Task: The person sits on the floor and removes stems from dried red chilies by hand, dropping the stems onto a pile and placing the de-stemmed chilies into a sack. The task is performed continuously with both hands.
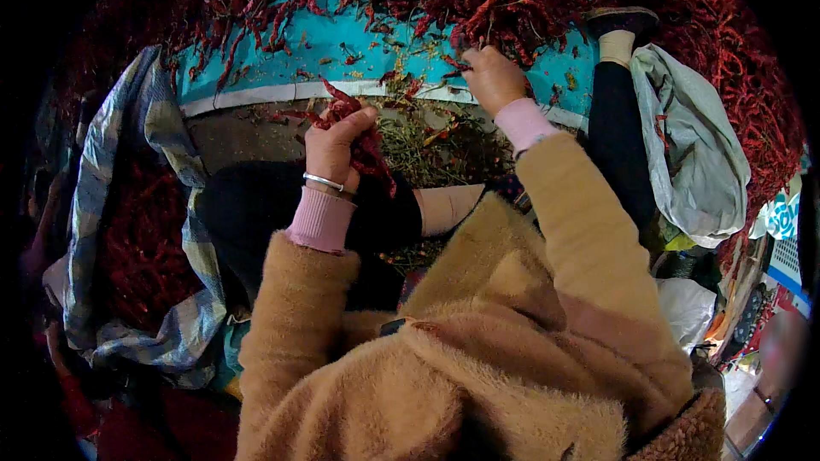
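My left hand (334, 141) is closed around a bunch of dried red chillies (370, 157), whose wrinkled ends stick out above and below the fist. My right hand (494, 77) reaches farther forward, to the near edge of a large heap of dried red chillies (512, 13). Its fingertips are bent and blurred beside a few chillies, so whether they grip one is unclear. Beneath the heap lies a teal sheet (307, 45) with a white border, scattered with seeds and chilli bits. Between my hands, stem and chilli scraps (442, 147) cover the floor.
A checked woven sack (202, 256) holding red chillies stands open at my left. At my right, a pale woven sack (695, 153) lies against my outstretched leg (615, 134). My folded left leg (256, 211) is below my left hand. A perforated plastic crate (787, 262) sits at far right.
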Demonstrator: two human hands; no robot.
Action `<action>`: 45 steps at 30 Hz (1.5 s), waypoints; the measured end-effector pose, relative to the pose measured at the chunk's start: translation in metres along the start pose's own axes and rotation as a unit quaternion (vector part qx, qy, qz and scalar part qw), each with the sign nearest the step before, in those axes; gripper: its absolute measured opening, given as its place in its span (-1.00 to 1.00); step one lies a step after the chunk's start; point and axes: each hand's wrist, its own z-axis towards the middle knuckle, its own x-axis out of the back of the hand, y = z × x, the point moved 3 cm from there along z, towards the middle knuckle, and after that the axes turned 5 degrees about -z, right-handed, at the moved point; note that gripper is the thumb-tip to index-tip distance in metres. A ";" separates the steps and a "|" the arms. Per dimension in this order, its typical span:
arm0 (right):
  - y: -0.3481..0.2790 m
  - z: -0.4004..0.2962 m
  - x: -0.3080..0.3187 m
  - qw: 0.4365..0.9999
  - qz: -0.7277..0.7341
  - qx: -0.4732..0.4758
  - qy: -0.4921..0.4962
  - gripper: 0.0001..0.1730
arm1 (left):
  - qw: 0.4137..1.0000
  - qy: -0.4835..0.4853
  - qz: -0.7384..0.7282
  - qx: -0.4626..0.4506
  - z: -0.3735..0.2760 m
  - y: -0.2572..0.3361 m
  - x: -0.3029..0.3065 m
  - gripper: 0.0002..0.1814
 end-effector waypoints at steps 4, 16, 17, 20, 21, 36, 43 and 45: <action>0.005 -0.010 -0.010 0.998 0.062 -0.003 -0.006 -0.75 | 0.999 0.032 0.013 -0.007 0.003 -0.004 0.001 -0.87; -0.079 -0.075 0.052 0.865 0.494 0.088 -0.017 -0.80 | 0.991 -0.119 -0.007 0.059 -0.012 -0.003 -0.017 -0.76; -0.086 -0.080 0.051 0.871 0.478 0.112 -0.033 -0.81 | 0.989 -0.132 -0.013 0.062 -0.016 -0.003 -0.021 -0.76; -0.078 -0.083 0.050 0.875 0.471 0.070 -0.087 -0.82 | 0.989 -0.131 0.002 0.069 -0.009 -0.002 -0.004 -0.79; -0.073 -0.083 0.046 0.863 0.489 0.036 -0.117 -0.82 | 0.990 -0.129 0.007 0.065 -0.006 -0.002 0.003 -0.80; -0.032 -0.079 -0.011 0.967 0.244 0.070 -0.028 -0.90 | 0.999 0.035 0.005 0.000 0.008 -0.004 0.014 -0.88; -0.031 -0.081 0.024 0.863 0.505 0.007 -0.021 -0.88 | 1.000 0.005 -0.026 0.014 0.004 -0.005 0.011 -0.85; -0.026 -0.082 0.026 0.846 0.529 -0.048 -0.052 -0.89 | 0.999 -0.005 -0.032 0.016 0.003 -0.004 0.010 -0.85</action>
